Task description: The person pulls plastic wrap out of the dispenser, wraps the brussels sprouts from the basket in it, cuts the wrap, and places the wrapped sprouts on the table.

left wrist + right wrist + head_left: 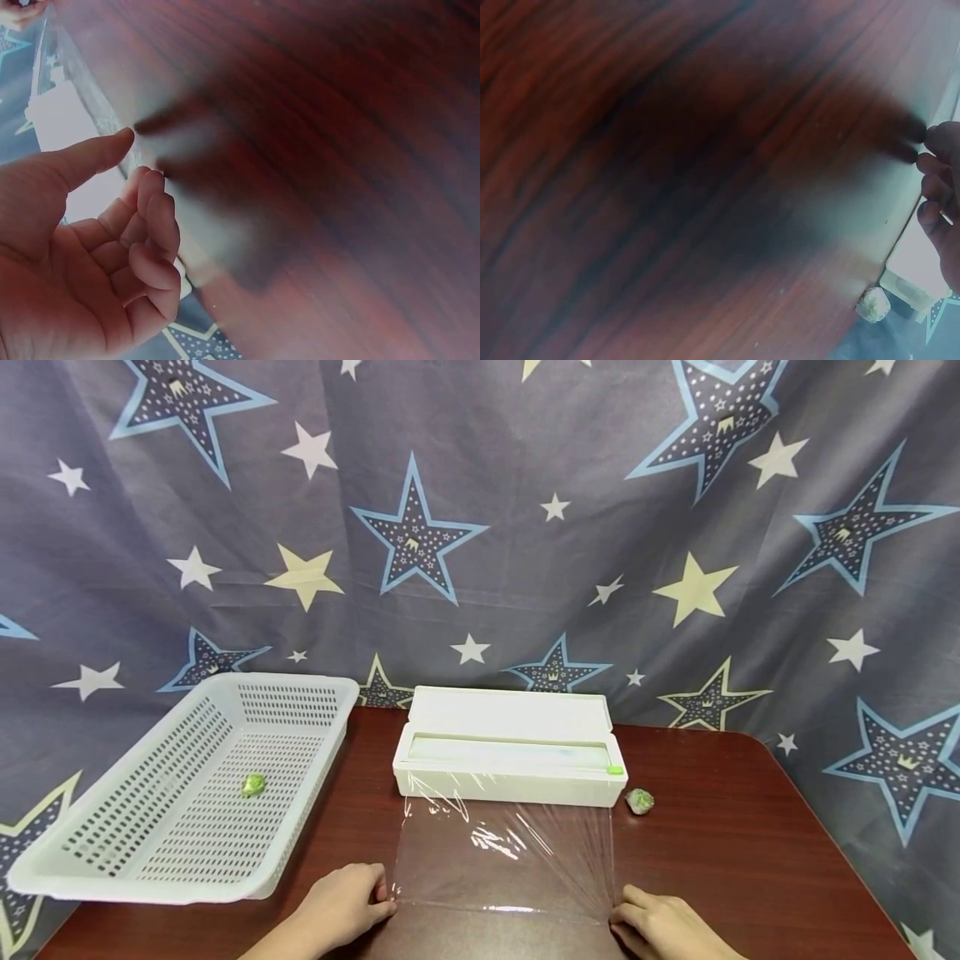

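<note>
We're pinching film [502, 864] at five o'clock, right hand [658, 922]; left hand [345, 903], seven o'clock, is showing a slightly parted grip, hold unclear. We should be pulling evenly.

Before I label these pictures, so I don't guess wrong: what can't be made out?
Right wrist view: most of the right hand, cut off by the right edge.
Head view: inside bottom of the white box, hidden by its own front and contents.
Left wrist view: the clear film by the left hand, too see-through to trace.
</note>
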Action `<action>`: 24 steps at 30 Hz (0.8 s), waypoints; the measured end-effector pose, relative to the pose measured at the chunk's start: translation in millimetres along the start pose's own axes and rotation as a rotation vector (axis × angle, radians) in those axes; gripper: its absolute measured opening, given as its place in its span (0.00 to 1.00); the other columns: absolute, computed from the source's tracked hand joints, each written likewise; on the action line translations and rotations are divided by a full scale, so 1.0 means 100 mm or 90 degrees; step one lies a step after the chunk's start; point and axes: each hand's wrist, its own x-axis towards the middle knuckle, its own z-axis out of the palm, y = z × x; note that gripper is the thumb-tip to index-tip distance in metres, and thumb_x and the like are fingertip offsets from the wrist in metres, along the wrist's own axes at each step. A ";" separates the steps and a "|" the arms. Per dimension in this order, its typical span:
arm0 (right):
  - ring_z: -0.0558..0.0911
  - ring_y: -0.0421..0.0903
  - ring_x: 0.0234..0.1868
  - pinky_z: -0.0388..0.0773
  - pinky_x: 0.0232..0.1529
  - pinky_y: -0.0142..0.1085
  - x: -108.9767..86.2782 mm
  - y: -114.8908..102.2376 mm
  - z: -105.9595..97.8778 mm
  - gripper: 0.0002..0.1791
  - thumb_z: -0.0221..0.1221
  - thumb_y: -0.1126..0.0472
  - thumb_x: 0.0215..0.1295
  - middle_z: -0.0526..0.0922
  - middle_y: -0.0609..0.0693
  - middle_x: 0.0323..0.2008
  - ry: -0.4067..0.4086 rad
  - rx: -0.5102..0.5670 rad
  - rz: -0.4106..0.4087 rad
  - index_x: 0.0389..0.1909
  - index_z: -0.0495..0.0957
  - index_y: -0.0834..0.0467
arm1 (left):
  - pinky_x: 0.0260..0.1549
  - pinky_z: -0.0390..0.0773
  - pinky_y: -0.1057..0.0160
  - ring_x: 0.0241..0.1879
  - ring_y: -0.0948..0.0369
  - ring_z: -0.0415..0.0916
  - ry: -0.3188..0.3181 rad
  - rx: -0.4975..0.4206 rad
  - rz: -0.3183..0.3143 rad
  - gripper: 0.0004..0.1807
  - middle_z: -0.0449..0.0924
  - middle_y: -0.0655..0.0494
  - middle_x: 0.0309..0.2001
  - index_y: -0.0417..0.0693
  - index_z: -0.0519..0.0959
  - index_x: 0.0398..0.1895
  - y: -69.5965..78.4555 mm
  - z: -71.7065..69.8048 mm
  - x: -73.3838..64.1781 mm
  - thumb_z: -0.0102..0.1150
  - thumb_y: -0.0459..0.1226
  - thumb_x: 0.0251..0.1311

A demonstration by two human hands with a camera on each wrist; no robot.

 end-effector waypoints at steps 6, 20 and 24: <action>0.63 0.23 0.21 0.60 0.21 0.15 -0.01 0.01 0.02 0.13 0.51 0.50 0.67 0.67 0.34 0.26 0.009 -0.007 -0.004 0.26 0.78 0.47 | 0.19 0.62 0.65 0.19 0.68 0.61 -0.013 -0.001 -0.009 0.19 0.66 0.66 0.17 0.59 0.67 0.16 0.00 -0.10 -0.04 0.71 0.48 0.40; 0.63 0.24 0.20 0.59 0.20 0.16 -0.01 0.02 0.03 0.10 0.54 0.51 0.66 0.66 0.35 0.25 0.010 -0.007 -0.006 0.26 0.78 0.46 | 0.20 0.63 0.72 0.19 0.75 0.60 0.051 -0.084 0.040 0.12 0.67 0.71 0.18 0.61 0.73 0.22 0.11 -0.90 -0.12 0.64 0.52 0.51; 0.63 0.24 0.20 0.59 0.20 0.16 -0.01 0.02 0.03 0.11 0.53 0.50 0.67 0.66 0.35 0.25 0.011 -0.007 -0.008 0.26 0.78 0.46 | 0.21 0.65 0.71 0.20 0.73 0.63 0.081 -0.123 0.027 0.10 0.71 0.68 0.20 0.58 0.76 0.26 0.02 -1.24 -0.08 0.62 0.50 0.55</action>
